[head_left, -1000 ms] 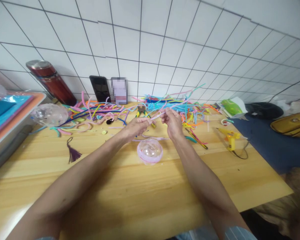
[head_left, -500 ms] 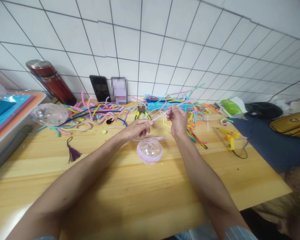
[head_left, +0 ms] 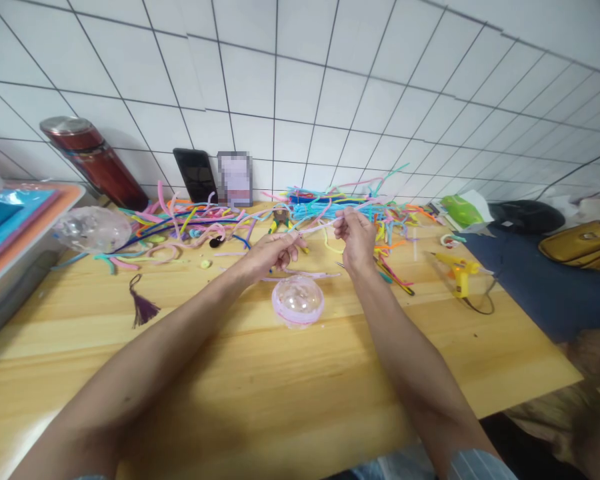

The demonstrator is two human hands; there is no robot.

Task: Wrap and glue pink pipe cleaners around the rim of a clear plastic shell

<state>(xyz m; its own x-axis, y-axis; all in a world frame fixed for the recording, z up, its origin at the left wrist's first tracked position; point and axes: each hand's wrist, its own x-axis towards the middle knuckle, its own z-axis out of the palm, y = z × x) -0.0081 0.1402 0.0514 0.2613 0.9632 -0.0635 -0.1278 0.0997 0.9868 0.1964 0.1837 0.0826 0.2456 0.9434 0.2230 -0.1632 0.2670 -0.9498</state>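
A pale pink pipe cleaner [head_left: 316,229] stretches between my two hands above the table. My left hand [head_left: 275,253] pinches its left end between thumb and finger. The fingers of my right hand [head_left: 354,232] are closed on the other end. Below them on the table sits a clear plastic dome [head_left: 298,300] with pink-lilac pipe cleaner around its rim. Just behind the dome lie more lilac pipe cleaners [head_left: 313,274]. Yellow-and-green pliers [head_left: 281,219] are partly hidden behind my left hand.
Piles of coloured pipe cleaners [head_left: 337,208] line the wall. A red thermos [head_left: 97,163], a phone [head_left: 195,175] and a clear ball [head_left: 93,229] stand at left. A purple tassel [head_left: 143,307] lies nearer. A yellow glue gun [head_left: 460,272] with its cord is at right.
My right hand has moved a little to the right, away from my left hand, with more pipe cleaner showing between them. The left fingers have shifted along it. The view has turned slightly.
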